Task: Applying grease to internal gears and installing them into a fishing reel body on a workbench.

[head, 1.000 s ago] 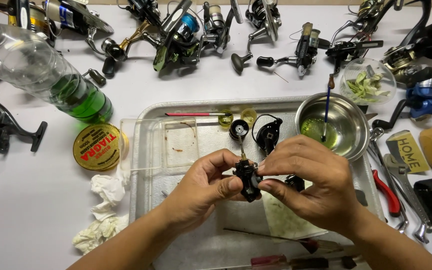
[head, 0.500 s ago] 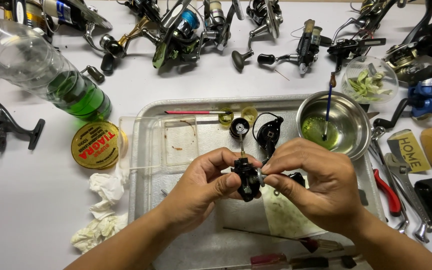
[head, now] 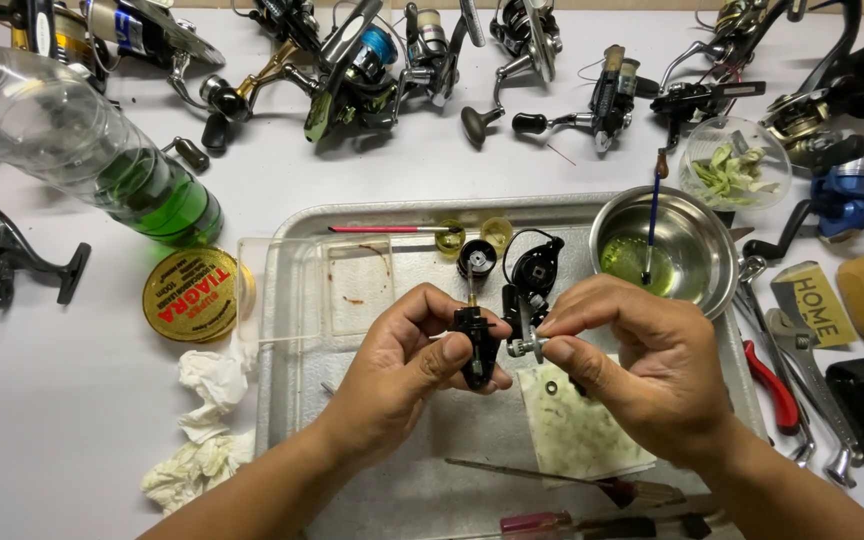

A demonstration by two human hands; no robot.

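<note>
My left hand (head: 407, 370) grips a small black reel body part (head: 475, 345) between thumb and fingers, above a metal tray (head: 287, 300). My right hand (head: 632, 365) pinches a small silver gear-like piece (head: 526, 346) just right of the black part, nearly touching it. Behind the hands, a black round reel housing (head: 532, 270) and a black spool piece (head: 476, 259) lie in the tray. A stained paper pad (head: 577, 435) with a tiny washer lies under my right hand.
A steel bowl (head: 697, 225) of green liquid holds a blue brush. A plastic bottle (head: 82, 150) lies at the left by a yellow line spool (head: 192, 295) and crumpled tissues (head: 202, 420). Several fishing reels line the far edge. Pliers and wrenches (head: 787, 365) lie to the right; screwdrivers (head: 562, 480) lie near me.
My hands have drawn slightly apart: the silver piece is now held in my right fingers, separate from the black part in my left hand.
</note>
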